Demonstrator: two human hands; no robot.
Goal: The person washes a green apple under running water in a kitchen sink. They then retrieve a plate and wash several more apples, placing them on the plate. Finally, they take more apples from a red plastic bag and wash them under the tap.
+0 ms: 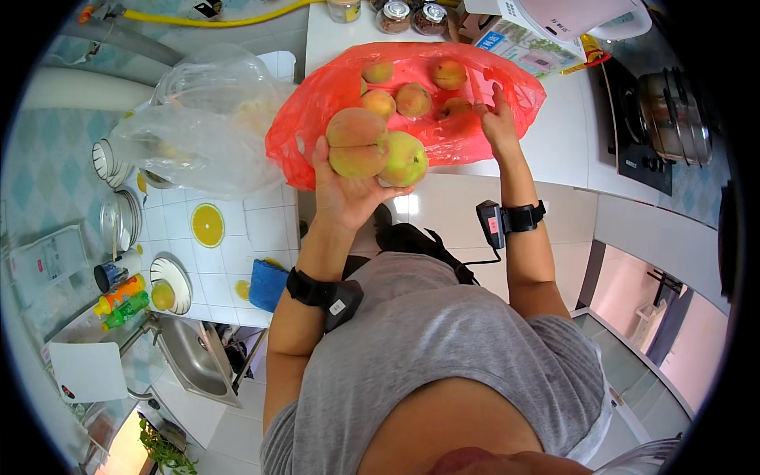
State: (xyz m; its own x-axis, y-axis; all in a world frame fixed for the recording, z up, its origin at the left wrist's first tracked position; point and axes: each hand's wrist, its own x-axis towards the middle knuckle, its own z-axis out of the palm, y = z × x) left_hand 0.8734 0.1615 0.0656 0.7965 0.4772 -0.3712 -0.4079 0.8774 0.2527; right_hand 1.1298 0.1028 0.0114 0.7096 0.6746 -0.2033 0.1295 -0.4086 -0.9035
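Two peaches rest in my left hand (347, 199): a large pinkish one (357, 142) and a yellow-green one (405, 159). They are raised above the near edge of a red plastic bag (332, 89), which lies spread on the white counter with its mouth wide. Inside the bag sit several more peaches, among them one in the middle (414, 100) and another at the far side (449, 74). My right hand (497, 119) is at the bag's right side, fingers apart, close to a partly hidden peach (456, 108). Whether it touches that peach is unclear.
A clear plastic bag (202, 136) lies on the tiled counter at left, near stacked plates (119, 219). Jars (395, 16), a pink kettle (558, 18) and its box stand behind the red bag. At right, a pot (677, 119) sits on the stove. A sink (193, 356) is lower left.
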